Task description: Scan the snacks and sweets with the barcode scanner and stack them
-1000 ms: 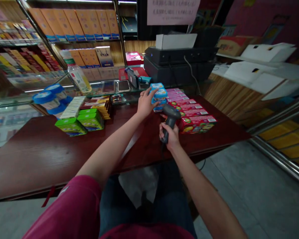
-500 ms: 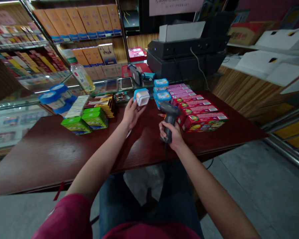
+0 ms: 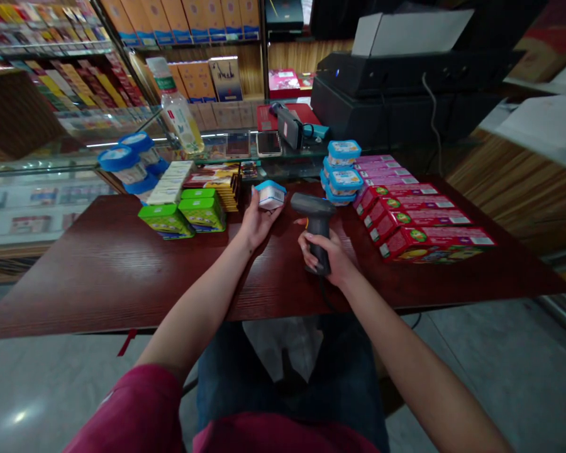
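My left hand (image 3: pixel 259 221) is closed around a small white tub with a blue lid (image 3: pixel 270 195), its barcode side turned toward the right. In my right hand (image 3: pixel 327 251) is a dark grey barcode scanner (image 3: pixel 317 220), held upright by its handle with the head facing left toward the tub. A cable runs down from the handle. Beyond the scanner stand several stacked blue-lidded tubs (image 3: pixel 345 181). To their right is a row of red boxes (image 3: pixel 434 242) with pink boxes (image 3: pixel 382 167) behind.
Green packs (image 3: pixel 202 214), brown-gold packets (image 3: pixel 217 182), white boxes (image 3: pixel 172 182) and blue-lidded jars (image 3: pixel 122 167) stand at left on the wooden table (image 3: pixel 99 270). A bottle (image 3: pixel 182 116) and phones (image 3: pixel 268 143) rest on the glass counter behind. A black machine (image 3: pixel 405 82) stands at back right.
The view has shifted, so the table goods appear farther apart. My left hand has turned the tub, bringing its barcode side into view. The scanner head now points more squarely left at it.
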Available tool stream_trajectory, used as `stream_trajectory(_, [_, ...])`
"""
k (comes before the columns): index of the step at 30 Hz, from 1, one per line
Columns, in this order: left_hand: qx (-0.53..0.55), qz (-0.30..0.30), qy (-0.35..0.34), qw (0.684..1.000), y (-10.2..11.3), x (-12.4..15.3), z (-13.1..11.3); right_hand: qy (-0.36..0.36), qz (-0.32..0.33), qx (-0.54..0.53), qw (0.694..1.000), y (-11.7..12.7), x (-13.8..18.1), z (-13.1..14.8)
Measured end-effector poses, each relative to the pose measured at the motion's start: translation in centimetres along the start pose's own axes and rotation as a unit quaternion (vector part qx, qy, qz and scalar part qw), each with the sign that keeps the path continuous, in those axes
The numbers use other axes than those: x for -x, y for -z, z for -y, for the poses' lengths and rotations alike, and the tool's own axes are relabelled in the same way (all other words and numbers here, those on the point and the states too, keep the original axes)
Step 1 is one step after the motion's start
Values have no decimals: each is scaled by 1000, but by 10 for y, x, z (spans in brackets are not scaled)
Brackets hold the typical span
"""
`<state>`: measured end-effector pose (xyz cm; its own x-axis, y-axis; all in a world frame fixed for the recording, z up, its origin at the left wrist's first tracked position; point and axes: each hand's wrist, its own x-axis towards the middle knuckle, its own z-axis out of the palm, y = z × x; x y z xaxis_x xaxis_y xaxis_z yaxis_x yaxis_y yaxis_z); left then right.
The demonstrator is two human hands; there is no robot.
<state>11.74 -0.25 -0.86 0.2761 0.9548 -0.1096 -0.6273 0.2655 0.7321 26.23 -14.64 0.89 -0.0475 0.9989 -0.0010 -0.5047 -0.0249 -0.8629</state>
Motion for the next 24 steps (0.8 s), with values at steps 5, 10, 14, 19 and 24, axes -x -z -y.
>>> stream_trajectory(5, [-5, -4, 8, 1000, 3, 0, 1, -16, 8, 7, 1000, 0, 9, -2])
stream_trajectory(10, [-5, -6, 27, 1000, 1, 4, -1, -5, -1, 2, 1000, 0, 8, -2])
stream_trajectory(14, [16, -6, 26, 999, -4, 4, -1, -3, 1, -1, 1000, 0, 8, -2])
stream_trajectory(19, [29, 2, 15, 999, -5, 6, -1, -7, -1, -2, 1000, 1, 8, -2])
stream_trajectory(24, [-88, 59, -28, 994, -1, 26, -6, 6, -16, -7, 1000, 3, 9, 1])
